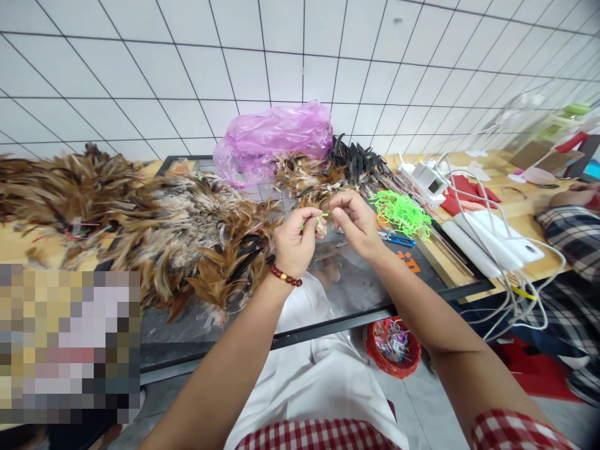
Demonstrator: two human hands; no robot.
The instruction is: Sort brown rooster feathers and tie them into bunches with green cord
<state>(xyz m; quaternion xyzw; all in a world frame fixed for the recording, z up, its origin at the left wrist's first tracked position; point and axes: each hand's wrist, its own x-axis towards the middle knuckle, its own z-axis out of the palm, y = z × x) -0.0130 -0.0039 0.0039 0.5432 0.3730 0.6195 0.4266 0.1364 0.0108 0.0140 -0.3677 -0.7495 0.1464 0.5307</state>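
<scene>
My left hand (296,242), with a beaded bracelet at its wrist, is closed in a pinch around the pale base of a small feather bundle (320,229). A short bright green string (322,217) crosses the bundle at my left fingertips. It reaches toward my right hand (357,226), whose thumb and forefinger are pinched together at its end. Both hands are raised over the dark glass-topped board (360,281). Brown feathers (309,172) lie just beyond my fingers. To the right is a loose pile of green strings (400,212), with blue thread snips (396,239) in front of it.
A large heap of brown and pale feathers (182,219) covers the left side. Behind are a pink plastic bag (276,140) and black feathers (356,159). White cables (497,225) and a power strip lie right, near another person's sleeve (569,231). A red bin (392,369) stands below.
</scene>
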